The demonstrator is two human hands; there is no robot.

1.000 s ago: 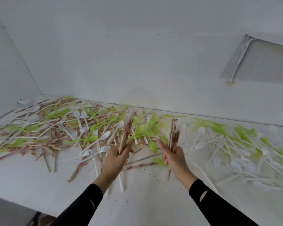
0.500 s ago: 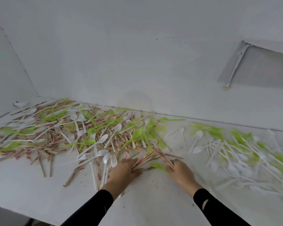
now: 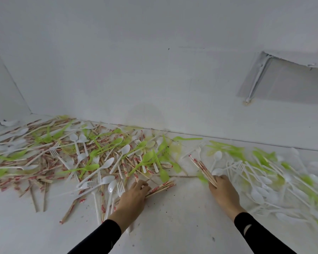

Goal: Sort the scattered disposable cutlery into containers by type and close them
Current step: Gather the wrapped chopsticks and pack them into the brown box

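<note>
Mixed cutlery pile [image 3: 84, 158] left, spoons [image 3: 261, 180] right.

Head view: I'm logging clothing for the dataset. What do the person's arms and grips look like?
Long, close-fitting black sleeves end at both wrists. The right sleeve has a small pale crescent mark, the left sleeve a fainter one. The left grip and right grip are bare: no gloves or rings visible.

A white surface [image 3: 173, 226] fills the lower frame. At left and centre, wrapped chopsticks [image 3: 50, 177], white spoons [image 3: 108, 162], white forks [image 3: 89, 184] and green spoons [image 3: 89, 167] lie tangled on it. At right lies a blurred pile [image 3: 261, 182], seemingly white and green cutlery. Dark specks [image 3: 213, 239] dot the lower centre.
</note>
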